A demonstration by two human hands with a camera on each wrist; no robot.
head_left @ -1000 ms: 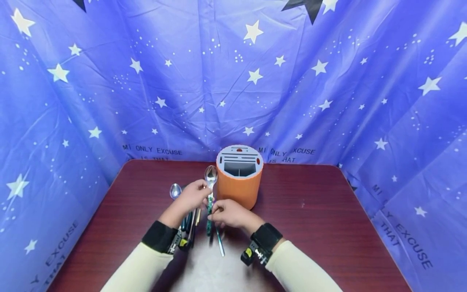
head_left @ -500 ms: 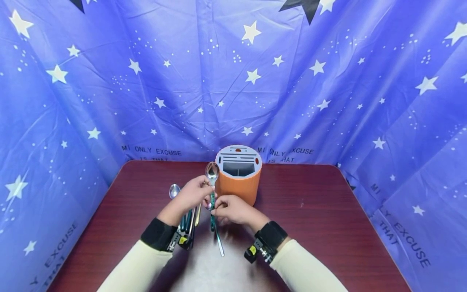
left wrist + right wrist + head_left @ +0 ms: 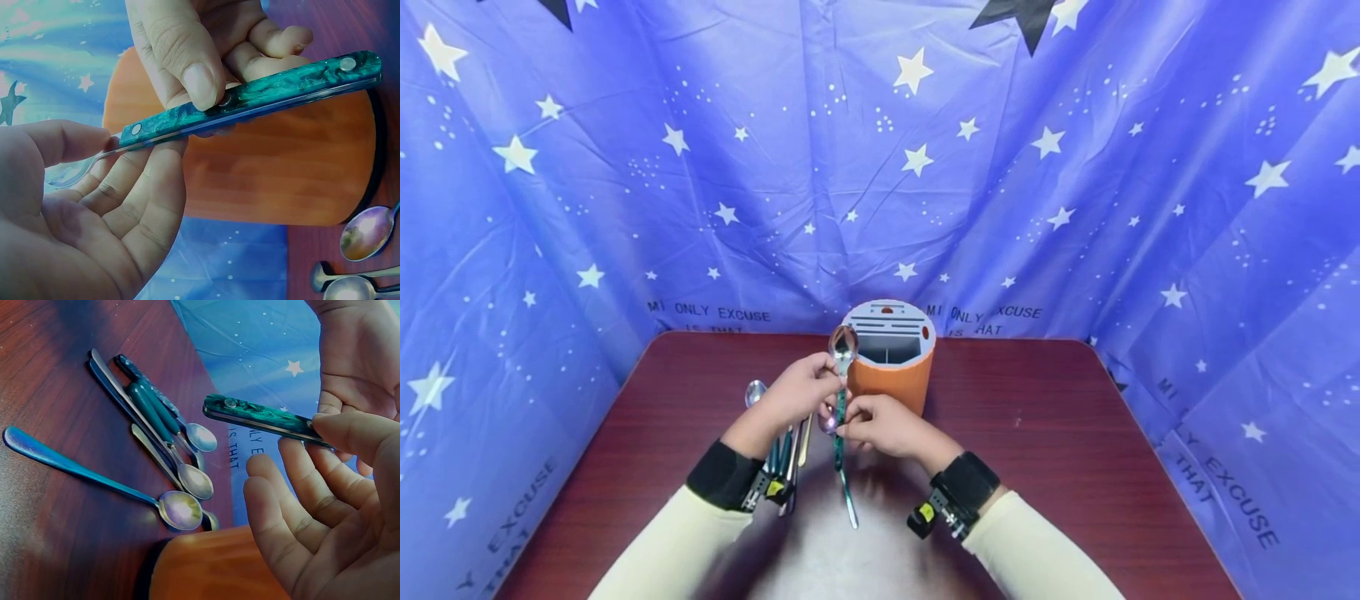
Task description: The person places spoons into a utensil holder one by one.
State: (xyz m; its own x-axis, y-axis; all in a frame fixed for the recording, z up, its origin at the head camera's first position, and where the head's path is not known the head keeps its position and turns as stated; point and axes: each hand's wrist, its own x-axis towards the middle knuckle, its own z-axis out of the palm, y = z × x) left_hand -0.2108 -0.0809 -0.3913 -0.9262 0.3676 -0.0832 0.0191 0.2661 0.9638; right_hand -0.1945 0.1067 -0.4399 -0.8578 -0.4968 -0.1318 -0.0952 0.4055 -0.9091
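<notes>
Bowl up, a spoon [image 3: 843, 343] with a marbled green handle [image 3: 269, 87] is held between both hands, in front of an orange round cutlery holder [image 3: 891, 390]. My left hand [image 3: 793, 392] pinches its neck between thumb and fingers. Lower down, my right hand [image 3: 891, 432] grips the middle of the handle, its thumb lying across it in the left wrist view. The spoon's bowl overlaps the left rim of the holder in the head view. A blue-tinted spoon [image 3: 87, 474] lies on the table below the hands.
Several other spoons [image 3: 200, 437], some with dark green handles, lie bunched on the dark red table [image 3: 1015, 467], left of the holder. The holder has a grey slotted top [image 3: 891, 321]. A blue star-patterned curtain [image 3: 760, 183] hangs behind the table and along its sides.
Both hands have raised the green-handled spoon slightly and shifted it a little right, so its bowl now overlaps the holder's rim. The spoons on the table have stayed put.
</notes>
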